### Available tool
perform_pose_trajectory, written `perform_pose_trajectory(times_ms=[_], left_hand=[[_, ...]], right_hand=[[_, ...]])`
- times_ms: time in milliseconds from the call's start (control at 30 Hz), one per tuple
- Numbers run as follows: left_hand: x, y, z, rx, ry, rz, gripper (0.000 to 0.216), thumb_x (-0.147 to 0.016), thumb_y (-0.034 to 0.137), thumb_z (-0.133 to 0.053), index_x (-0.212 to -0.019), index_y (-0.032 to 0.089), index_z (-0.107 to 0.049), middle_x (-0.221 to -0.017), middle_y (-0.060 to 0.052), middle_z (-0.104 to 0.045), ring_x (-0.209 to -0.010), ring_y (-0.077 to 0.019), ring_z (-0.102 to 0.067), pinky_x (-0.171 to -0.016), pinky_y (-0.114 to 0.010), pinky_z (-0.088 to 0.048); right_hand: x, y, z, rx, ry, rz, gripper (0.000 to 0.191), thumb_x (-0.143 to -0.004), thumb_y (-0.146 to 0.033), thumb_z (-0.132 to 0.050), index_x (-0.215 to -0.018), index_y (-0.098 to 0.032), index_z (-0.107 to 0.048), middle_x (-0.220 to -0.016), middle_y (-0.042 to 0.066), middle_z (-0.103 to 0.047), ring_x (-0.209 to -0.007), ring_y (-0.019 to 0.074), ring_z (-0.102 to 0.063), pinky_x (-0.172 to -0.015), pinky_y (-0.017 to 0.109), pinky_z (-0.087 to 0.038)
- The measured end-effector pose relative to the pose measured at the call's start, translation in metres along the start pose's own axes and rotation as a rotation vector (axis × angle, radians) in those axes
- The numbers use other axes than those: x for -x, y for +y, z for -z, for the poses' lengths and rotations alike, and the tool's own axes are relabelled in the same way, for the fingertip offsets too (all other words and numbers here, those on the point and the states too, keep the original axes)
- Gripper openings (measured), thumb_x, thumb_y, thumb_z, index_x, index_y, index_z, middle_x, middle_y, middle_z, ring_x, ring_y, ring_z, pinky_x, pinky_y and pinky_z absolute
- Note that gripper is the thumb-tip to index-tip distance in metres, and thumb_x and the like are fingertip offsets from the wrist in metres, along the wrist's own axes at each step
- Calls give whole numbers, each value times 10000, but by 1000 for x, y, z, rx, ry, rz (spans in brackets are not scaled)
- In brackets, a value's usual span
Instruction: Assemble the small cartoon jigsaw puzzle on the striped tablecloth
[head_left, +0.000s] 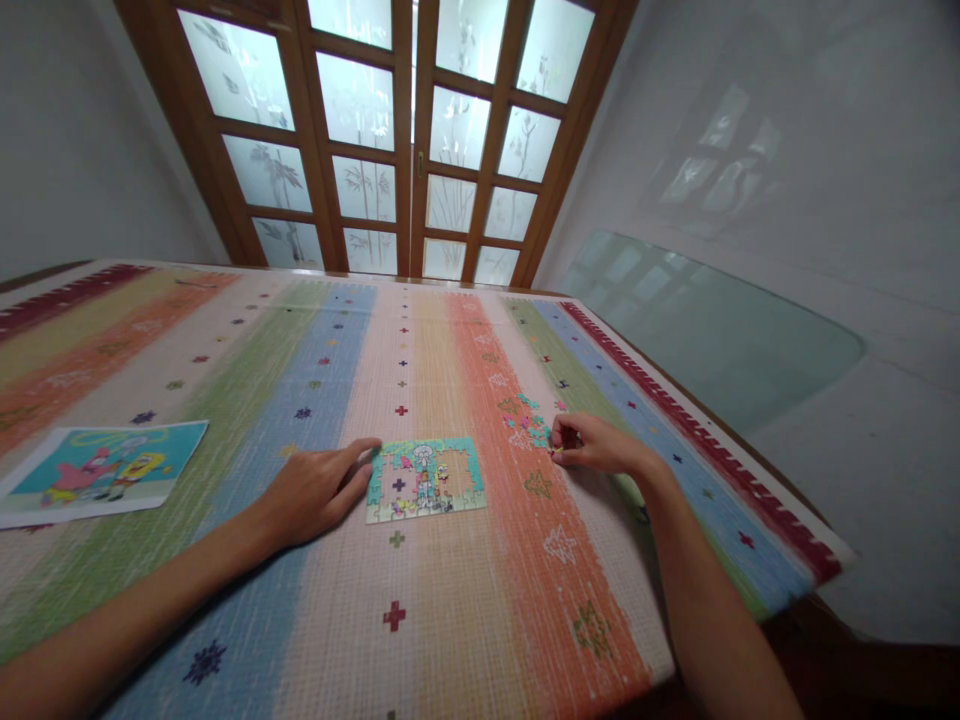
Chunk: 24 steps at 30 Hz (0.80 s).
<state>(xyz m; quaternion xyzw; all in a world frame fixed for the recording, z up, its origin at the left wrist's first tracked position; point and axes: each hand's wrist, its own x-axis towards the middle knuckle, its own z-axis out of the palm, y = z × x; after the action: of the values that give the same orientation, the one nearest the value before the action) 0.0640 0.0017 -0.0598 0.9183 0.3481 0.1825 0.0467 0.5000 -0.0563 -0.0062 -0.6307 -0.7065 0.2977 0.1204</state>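
One partly filled jigsaw puzzle (426,480)

The left hand (319,490), loosely spread, touches its left edge on the tablecloth (439,610); gentle pressure should keep it aligned. The right hand (596,443) pinches beside loose pieces (539,437); whether holding one is unclear.

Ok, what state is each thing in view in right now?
Jigsaw puzzle: flat, partly assembled, cloth showing through two gaps.
Loose pieces: scattered in a small cluster, unjoined as far as visible.
Left hand: resting at the puzzle's left edge.
Right hand: fingers curled beside the pieces; grip unclear.
Printed picture: flat, face up.
Tablecloth: spread out.
Double door: looks shut or nearly so.
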Motion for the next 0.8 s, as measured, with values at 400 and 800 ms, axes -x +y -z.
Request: perform_pose_trajectory(times_ms=[400,800], left_hand=[[0,2,5,18,-47,-1,438,-1039,406,-331,-1231,181,-655,-936,-87,-798,-765,-227,-757,-665,-302,-538],[-1,3,6,43,-35,-13,431,-1037,389,-352,-1218,162,-670,-923,-93,-800,-744,-226,-757,-658,-307,-545]], right_hand=[[-17,-90,-74,-244,44,330,64,-855,-229,-726,-899,-185,-714,-729,-4,-659,-641,126,-538,-606,258,-409],[-18,-106,-100,-286,70,296,92,-901,-165,-693,-939,-203,-767,-908,43,-776,-778,154,-656,-728,293,-500]])
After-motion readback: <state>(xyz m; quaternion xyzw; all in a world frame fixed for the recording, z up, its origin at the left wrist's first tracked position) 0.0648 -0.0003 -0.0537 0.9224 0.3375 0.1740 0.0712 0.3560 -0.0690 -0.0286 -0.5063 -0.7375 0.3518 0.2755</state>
